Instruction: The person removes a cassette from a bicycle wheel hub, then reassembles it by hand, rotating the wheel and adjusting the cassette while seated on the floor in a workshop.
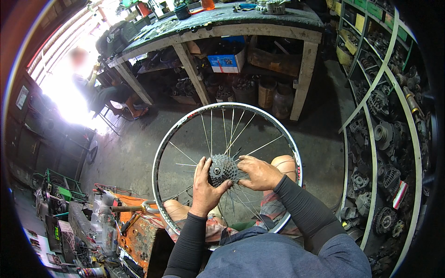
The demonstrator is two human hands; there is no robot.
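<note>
A bicycle wheel rim (227, 105), black with silver edges, rests across my lap. Near its middle sits a wheel hub with a dark, stepped sprocket cassette (221, 167), its toothed side facing up. Some thin spokes (239, 132) run between hub and rim; others stick out from the hub with free ends. My left hand (206, 189) is closed on the cassette, fingers along its left side and thumb at its lower edge. On the right of the hub, my right hand (260, 173) has its bent fingers closed on spokes beside the cassette; its fingertips are partly hidden.
A workbench (241, 32) with boxes and jars beneath stands ahead. Shelves of metal parts (378, 134) line the right. On the left are a worn orange bench (136, 236), a metal tube (127, 208) and clutter. A person (85, 83) sits at the bright opening, far left.
</note>
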